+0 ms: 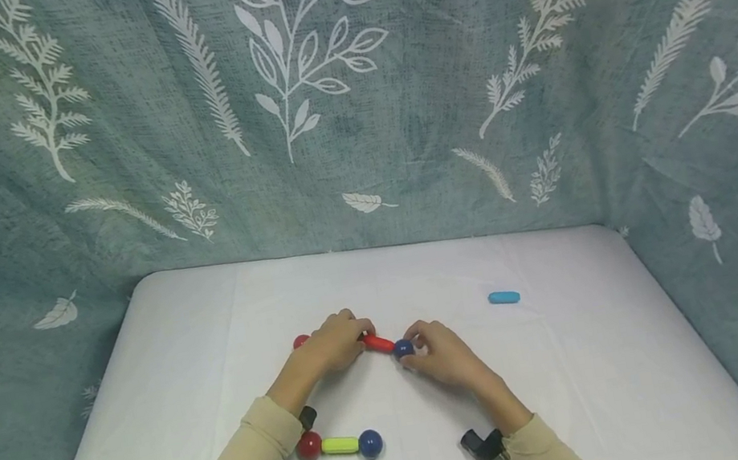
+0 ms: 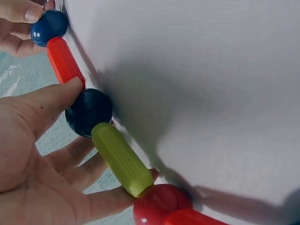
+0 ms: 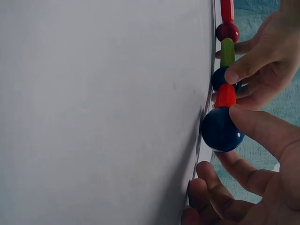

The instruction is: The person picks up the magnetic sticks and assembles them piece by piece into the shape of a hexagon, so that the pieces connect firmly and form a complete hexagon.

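Observation:
Both hands are on a chain of magnetic-looking balls and sticks above the white table. My left hand (image 1: 339,341) grips the dark blue middle ball (image 2: 89,112), thumb on top, where a red stick (image 2: 64,61) and a yellow-green stick (image 2: 122,159) meet. One of its fingers touches the chain near a red ball (image 2: 159,204), from which another red stick (image 2: 194,217) runs on. My right hand (image 1: 442,352) pinches the end blue ball (image 3: 222,130) between thumb and finger. That ball meets the red stick's other end.
Nearer the front lie a red ball (image 1: 309,446), a yellow-green stick (image 1: 340,446) and a blue ball (image 1: 371,444) in a row. My left forearm hides whether they join the held chain. A light blue stick (image 1: 504,297) lies alone at the right. Patterned cloth (image 1: 348,103) hangs behind the table.

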`<move>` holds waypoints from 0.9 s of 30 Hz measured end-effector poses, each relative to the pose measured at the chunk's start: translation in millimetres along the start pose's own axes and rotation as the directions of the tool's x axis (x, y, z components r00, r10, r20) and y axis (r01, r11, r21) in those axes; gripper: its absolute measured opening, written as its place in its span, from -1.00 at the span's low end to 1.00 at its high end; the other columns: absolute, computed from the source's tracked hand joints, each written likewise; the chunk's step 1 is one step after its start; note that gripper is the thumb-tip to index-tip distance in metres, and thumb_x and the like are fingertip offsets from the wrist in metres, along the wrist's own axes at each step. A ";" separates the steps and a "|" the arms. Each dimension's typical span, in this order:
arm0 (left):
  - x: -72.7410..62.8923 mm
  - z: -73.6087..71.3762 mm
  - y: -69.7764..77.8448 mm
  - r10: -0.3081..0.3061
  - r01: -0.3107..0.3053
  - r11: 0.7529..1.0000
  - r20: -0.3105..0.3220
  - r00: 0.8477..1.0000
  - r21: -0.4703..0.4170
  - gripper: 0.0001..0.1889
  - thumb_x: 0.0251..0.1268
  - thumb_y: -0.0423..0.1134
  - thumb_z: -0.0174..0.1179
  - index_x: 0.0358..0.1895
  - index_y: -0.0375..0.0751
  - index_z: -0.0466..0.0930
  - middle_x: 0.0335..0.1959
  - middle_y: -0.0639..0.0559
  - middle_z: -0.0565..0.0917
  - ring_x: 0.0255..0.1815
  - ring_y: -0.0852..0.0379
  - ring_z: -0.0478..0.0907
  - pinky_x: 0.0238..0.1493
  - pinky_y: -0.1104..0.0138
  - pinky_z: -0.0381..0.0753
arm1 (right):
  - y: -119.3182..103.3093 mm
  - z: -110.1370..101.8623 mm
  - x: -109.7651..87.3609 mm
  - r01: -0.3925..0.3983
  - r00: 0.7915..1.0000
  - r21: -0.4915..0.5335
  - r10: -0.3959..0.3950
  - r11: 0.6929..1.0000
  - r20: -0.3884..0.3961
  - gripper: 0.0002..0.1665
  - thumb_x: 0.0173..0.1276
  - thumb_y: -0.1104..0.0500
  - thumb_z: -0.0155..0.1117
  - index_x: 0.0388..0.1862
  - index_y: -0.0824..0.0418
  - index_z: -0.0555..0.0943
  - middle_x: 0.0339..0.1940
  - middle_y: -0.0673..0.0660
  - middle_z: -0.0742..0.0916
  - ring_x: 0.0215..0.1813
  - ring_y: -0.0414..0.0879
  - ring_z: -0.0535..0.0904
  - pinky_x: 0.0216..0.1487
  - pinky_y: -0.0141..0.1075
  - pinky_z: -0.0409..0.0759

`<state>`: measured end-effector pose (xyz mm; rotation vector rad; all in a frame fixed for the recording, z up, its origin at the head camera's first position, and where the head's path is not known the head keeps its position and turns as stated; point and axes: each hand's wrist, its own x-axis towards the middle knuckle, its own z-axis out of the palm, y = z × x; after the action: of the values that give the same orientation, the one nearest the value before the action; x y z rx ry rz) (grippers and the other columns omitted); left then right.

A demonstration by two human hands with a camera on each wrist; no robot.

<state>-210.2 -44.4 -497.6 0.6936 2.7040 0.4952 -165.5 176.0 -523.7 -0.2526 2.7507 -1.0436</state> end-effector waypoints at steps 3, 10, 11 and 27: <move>0.5 -0.1 -1.2 0.004 -0.004 1.000 -0.001 1.000 0.000 -0.72 0.42 -0.29 0.22 0.12 0.06 0.66 -0.04 -0.05 0.55 0.04 -0.05 0.53 0.04 -0.01 0.56 | -2.5 1.6 -2.0 -0.005 1.000 -0.005 0.005 1.000 0.000 -0.57 0.27 0.01 0.45 0.04 0.19 0.61 -0.14 0.14 0.63 -0.17 -0.03 0.54 -0.21 -0.12 0.55; 0.4 -0.2 -2.8 0.010 -0.010 1.000 -0.005 1.000 -0.014 -0.72 0.42 -0.31 0.20 0.10 0.06 0.67 -0.06 -0.05 0.55 0.02 -0.05 0.55 0.05 0.00 0.56 | -2.1 1.8 -3.3 0.003 1.000 -0.022 -0.003 1.000 0.000 -0.55 0.27 -0.03 0.45 0.03 0.18 0.62 -0.13 0.14 0.63 -0.18 -0.04 0.53 -0.22 -0.12 0.54; 0.3 -0.1 -2.9 0.009 -0.009 1.000 -0.007 1.000 -0.019 -0.73 0.41 -0.32 0.21 0.09 0.06 0.67 -0.06 -0.05 0.55 0.02 -0.06 0.55 0.05 -0.01 0.56 | -0.7 1.0 -3.6 0.003 1.000 -0.024 -0.003 1.000 -0.002 -0.54 0.28 -0.04 0.45 0.05 0.18 0.62 -0.13 0.13 0.63 -0.18 -0.05 0.53 -0.21 -0.13 0.54; 0.2 3.5 -1.8 0.003 -0.004 0.999 -0.010 1.000 -0.037 -0.72 0.40 -0.33 0.20 0.09 0.05 0.68 -0.05 -0.05 0.55 0.04 -0.06 0.54 0.06 0.00 0.54 | 52.8 -55.6 -15.5 -0.036 0.976 -0.010 0.033 0.999 -0.214 -0.62 0.38 0.14 0.37 0.11 0.26 0.62 -0.06 0.25 0.65 -0.15 0.05 0.56 -0.17 -0.06 0.55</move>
<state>-209.9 -45.0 -501.5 0.6880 2.6960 0.5487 -168.3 253.8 -516.5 -0.0980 2.9411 -1.1030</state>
